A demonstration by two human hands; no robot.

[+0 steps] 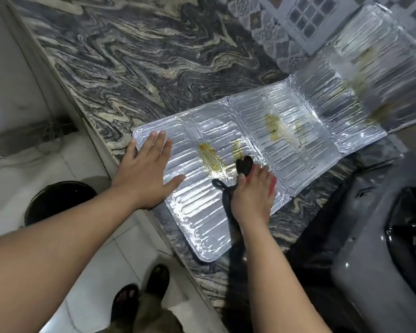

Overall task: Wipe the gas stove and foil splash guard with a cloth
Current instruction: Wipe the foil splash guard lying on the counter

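The foil splash guard (pixel 286 150) lies unfolded flat on the marble counter, its far panel rising at the upper right. Yellow-brown grease stains mark several panels, the nearest one (pixel 210 156) just ahead of my hands. My left hand (pixel 147 174) presses flat on the near-left corner of the foil, fingers spread. My right hand (pixel 252 191) bears down on a dark cloth with a red part (pixel 244 165) on the foil beside the stain; a dark strip of the cloth trails back under my wrist. The gas stove (pixel 380 236) sits at the right edge, dark and glossy.
Grey-and-cream marble counter (pixel 135 63) stretches up and left. A black bucket (pixel 58 200) stands on the white tiled floor below the counter edge. My sandalled feet (pixel 139 292) are on the floor. Patterned wall tiles (pixel 298 20) back the counter.
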